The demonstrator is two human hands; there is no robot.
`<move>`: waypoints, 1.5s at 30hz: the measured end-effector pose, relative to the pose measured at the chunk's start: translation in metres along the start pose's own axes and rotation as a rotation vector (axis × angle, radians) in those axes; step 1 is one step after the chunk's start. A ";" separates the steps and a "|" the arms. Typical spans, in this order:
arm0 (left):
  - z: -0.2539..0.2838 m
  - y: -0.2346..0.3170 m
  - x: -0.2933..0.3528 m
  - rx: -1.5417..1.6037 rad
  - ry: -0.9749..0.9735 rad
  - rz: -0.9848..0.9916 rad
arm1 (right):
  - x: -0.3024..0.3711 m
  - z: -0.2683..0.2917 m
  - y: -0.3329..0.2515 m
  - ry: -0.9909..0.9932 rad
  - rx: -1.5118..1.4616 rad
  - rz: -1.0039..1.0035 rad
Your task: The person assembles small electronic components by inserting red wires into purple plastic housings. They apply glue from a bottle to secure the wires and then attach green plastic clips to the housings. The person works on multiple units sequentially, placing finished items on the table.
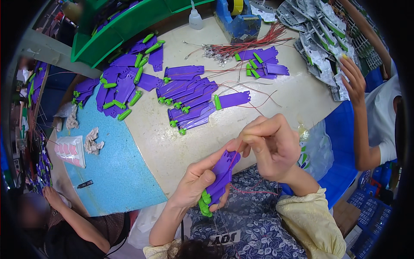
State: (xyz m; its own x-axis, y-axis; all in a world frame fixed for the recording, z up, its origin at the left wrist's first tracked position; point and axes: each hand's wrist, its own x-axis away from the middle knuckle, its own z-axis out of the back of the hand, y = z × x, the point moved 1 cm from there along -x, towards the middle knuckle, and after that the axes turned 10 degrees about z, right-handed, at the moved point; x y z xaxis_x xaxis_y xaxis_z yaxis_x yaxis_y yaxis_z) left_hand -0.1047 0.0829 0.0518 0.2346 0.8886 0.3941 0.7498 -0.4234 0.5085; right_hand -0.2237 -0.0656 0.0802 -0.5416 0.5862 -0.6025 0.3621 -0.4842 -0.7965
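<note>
On the left we see a heap of purple pieces [125, 86] with green ends [138, 75], lying every which way. In the middle, a row of purple pieces [189, 91] overlaps neatly, maybe so each is easy to grab. Further right, red wires [261, 42] lie bunched, likely to stop tangles. Near us, the left hand [192, 183] curls around a purple piece [221, 173], probably to steady it; we can't tell if another hides beneath. The right hand [276, 144] is nearly closed, pinching a thin red wire [233, 162] beside that piece.
</note>
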 end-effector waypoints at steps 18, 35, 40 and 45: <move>0.013 0.016 0.009 -0.799 0.483 -0.121 | -0.023 0.042 0.050 -0.360 0.607 0.048; 0.024 0.006 0.054 -1.809 0.680 -0.519 | -0.039 -0.033 0.054 -0.651 0.292 -0.325; 0.019 0.001 0.036 -1.945 0.793 -0.379 | -0.031 -0.043 0.069 -0.762 0.430 -0.098; 0.025 0.007 0.040 -1.750 0.779 -0.384 | -0.023 -0.044 0.055 -0.865 0.442 0.040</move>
State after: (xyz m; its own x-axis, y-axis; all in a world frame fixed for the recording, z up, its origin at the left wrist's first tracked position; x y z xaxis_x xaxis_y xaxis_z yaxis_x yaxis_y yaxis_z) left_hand -0.0747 0.1195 0.0522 -0.4128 0.9098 0.0429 -0.7691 -0.3735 0.5186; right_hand -0.1574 -0.0771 0.0477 -0.9694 -0.0306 -0.2435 0.1706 -0.7973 -0.5790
